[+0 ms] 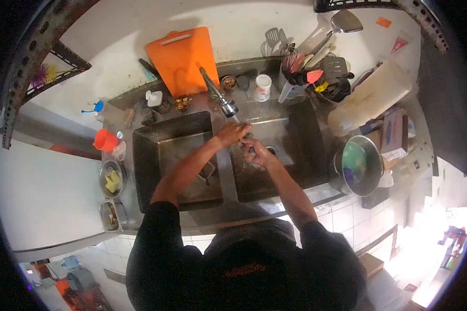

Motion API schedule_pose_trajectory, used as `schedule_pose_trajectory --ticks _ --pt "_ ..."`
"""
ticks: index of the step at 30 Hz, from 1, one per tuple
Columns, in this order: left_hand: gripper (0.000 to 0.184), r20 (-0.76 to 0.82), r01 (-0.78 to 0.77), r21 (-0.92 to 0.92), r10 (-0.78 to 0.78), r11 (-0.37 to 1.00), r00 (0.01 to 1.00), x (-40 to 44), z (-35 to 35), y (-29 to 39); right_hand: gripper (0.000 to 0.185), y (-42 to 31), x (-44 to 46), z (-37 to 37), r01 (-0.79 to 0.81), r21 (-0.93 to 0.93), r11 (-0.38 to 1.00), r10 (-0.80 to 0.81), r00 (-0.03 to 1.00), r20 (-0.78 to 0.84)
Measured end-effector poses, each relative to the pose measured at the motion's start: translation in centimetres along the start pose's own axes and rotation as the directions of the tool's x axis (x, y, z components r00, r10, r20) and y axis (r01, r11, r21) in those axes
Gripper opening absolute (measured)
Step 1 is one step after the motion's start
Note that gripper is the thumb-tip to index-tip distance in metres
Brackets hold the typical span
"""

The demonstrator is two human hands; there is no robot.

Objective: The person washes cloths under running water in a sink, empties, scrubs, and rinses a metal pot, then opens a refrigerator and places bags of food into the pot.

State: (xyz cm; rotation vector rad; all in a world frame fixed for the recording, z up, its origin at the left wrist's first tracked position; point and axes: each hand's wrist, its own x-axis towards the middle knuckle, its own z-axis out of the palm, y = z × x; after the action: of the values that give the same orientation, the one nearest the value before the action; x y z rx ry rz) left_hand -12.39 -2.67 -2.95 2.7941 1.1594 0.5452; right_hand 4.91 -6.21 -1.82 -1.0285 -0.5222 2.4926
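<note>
My left hand [233,133] is closed just below the faucet [228,107], over the right basin of the double sink [225,176]. A thin pale stream of water seems to run from the spout onto it. Close below and to the right, my right hand [257,153] is closed too, its fingers curled. Between the two hands shows a small dark, greenish-grey thing [249,136], mostly covered by fingers; its kind cannot be made out. The drain [270,151] lies just beside my right hand. In the left basin rests a small metal-looking object [207,170].
Behind the sink stand an orange cutting board [184,62], a soap pump bottle [155,99], a white tub [263,87] and a utensil holder [291,90]. To the right is a large metal pot [360,166]; to the left, a bowl with yellow pieces [112,180] and a red cup [106,140].
</note>
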Motion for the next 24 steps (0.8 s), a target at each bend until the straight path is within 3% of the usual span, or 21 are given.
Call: schedule_pose_trajectory --ticks 2,4,5,7,8,9,10,12,14,15,16,17,18,19,21,23,24 --pt "0.037 -0.026 0.054 -0.074 -0.056 0.996 0.998 0.3 -1.1 1.1 0.028 -0.2 0.6 -0.9 0.084 -0.008 0.996 -0.084 0.996 -0.026" --pt "0.04 0.097 0.399 -0.262 -0.388 0.879 0.917 0.5 -3.1 3.3 0.042 -1.4 0.9 -2.2 0.244 -0.324 0.914 -0.304 0.941 -0.149" --pt "0.04 0.097 0.398 -0.263 -0.386 0.879 0.917 0.0 -2.6 3.6 0.042 -2.0 0.8 -2.5 0.244 -0.323 0.914 -0.304 0.941 -0.151" --pt "0.045 -0.176 0.246 -0.444 -0.353 0.862 0.919 -0.7 -1.6 4.0 0.047 -3.9 0.1 -2.2 0.347 -0.612 0.711 -0.53 0.836 -0.142" --pt "0.045 -0.177 0.249 -0.447 -0.358 0.859 0.917 -0.9 -1.5 4.3 0.045 -4.9 -1.4 -1.1 0.223 -0.688 0.691 -0.414 0.902 -0.123" --pt "0.045 -0.16 0.267 -0.574 -0.427 0.774 0.89 -0.9 -1.5 4.4 0.045 -5.0 -1.2 -1.2 0.22 -0.691 0.689 -0.41 0.904 -0.122" --pt "0.045 -0.137 0.273 -0.689 -0.49 0.671 0.861 -0.7 -1.7 4.6 0.042 -5.1 -0.9 -1.2 0.295 -0.695 0.656 -0.473 0.878 -0.073" --pt "0.042 -0.164 0.266 -0.696 -0.508 0.667 0.845 -0.6 -2.1 5.0 0.04 -4.7 -0.8 -1.4 0.365 -0.701 0.613 -0.528 0.849 -0.018" --pt "0.039 -0.192 0.258 -0.697 -0.52 0.669 0.832 -0.6 -1.0 3.9 0.039 -3.8 -2.7 0.3 0.519 -0.853 0.054 -0.861 0.457 0.224" --pt "0.031 -0.157 0.233 -0.75 -0.508 0.619 0.847 -1.4 2.0 2.3 0.039 -3.9 -3.7 1.2 0.522 -0.851 0.056 -0.859 0.459 0.226" --pt "0.027 -0.137 0.223 -0.776 -0.502 0.591 0.854 -1.6 2.3 2.1 0.045 -4.1 -4.9 1.7 0.4 -0.866 -0.301 -0.816 0.362 0.451" --pt "0.023 -0.117 0.213 -0.8 -0.495 0.561 0.861 -1.3 1.0 2.6 0.051 -4.1 -5.5 1.8 0.226 -0.754 -0.617 -0.69 0.305 0.656" --pt "0.016 0.293 0.227 -0.956 -0.513 -0.188 0.807 -1.1 -0.2 3.1 0.051 -4.0 -5.5 1.4 0.227 -0.756 -0.614 -0.691 0.308 0.654" --pt "0.011 0.593 0.165 -0.54 -0.234 -0.825 0.77 -0.4 -2.6 4.3 0.056 -4.2 -5.1 1.0 0.192 -0.709 -0.679 -0.621 0.365 0.694" --pt "0.016 0.627 0.186 -0.499 -0.204 -0.846 0.752 0.4 -3.2 4.9 0.061 -5.2 -3.5 -0.1 0.164 -0.645 -0.747 -0.54 0.417 0.731" --pt "0.014 0.519 0.364 -0.262 0.188 -0.894 0.834 0.3 -2.5 4.3 0.052 -6.2 -1.5 -0.7 0.35 -0.607 -0.714 -0.473 0.398 0.786" --pt "0.011 0.563 0.408 -0.332 0.168 -0.85 0.809 0.3 -2.8 4.0 0.052 -6.5 -1.0 -0.8 0.355 -0.607 -0.711 -0.472 0.398 0.786"
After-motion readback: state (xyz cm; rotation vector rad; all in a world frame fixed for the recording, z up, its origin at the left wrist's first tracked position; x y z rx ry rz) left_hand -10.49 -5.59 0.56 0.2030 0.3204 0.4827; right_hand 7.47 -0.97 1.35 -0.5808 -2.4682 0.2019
